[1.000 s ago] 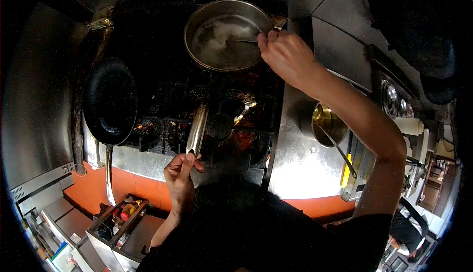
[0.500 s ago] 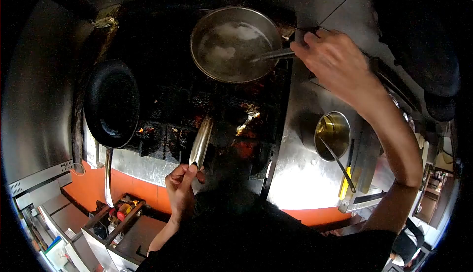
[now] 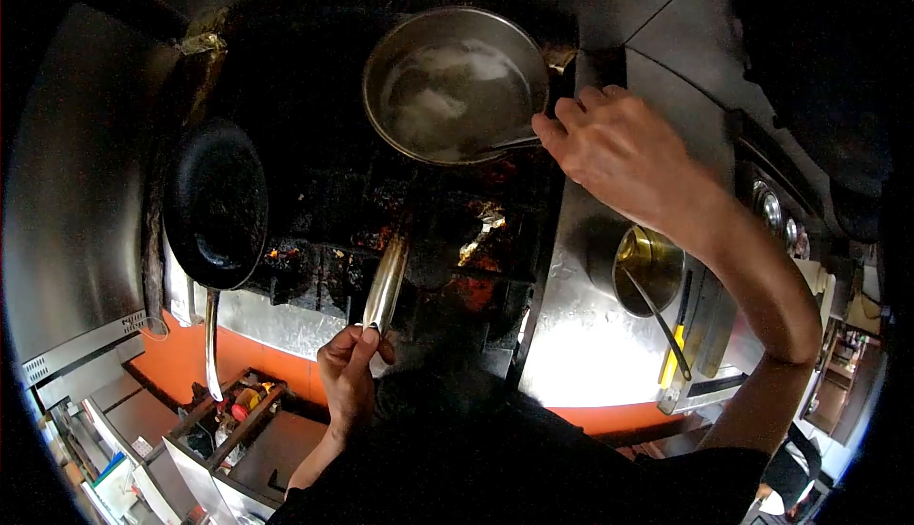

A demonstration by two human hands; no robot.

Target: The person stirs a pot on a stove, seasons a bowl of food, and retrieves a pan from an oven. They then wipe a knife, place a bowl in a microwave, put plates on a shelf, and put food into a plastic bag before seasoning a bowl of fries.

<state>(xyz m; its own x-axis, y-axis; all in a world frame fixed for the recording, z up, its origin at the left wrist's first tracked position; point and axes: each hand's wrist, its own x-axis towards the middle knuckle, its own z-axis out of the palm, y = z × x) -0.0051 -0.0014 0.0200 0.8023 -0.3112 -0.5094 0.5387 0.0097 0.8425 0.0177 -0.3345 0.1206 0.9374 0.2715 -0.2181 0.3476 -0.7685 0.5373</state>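
My left hand (image 3: 348, 373) is closed around the end of a shiny metal pan handle (image 3: 386, 282); the pan it belongs to is lost in the dark of the stove. Over the right rim of a pot (image 3: 447, 97) of cloudy, pale-foamed liquid, my right hand (image 3: 619, 149) grips a slim metal utensil (image 3: 514, 143). The utensil's tip dips into the liquid near the pot's lower right side. Its upper end is hidden by my fingers, and its exact kind does not show.
A black frying pan (image 3: 217, 206) rests at the stove's left, handle towards me. On the steel counter (image 3: 590, 354) at right stand a metal container (image 3: 657, 249) of yellowish liquid with a ladle-like handle (image 3: 666, 330) and a yellow-handled tool (image 3: 674, 358). Below left is a drawer-like compartment (image 3: 224, 430).
My right hand has moved down and left with the utensil, whose tip now sits nearer the pot's lower rim. The left hand keeps its hold on the pan handle.
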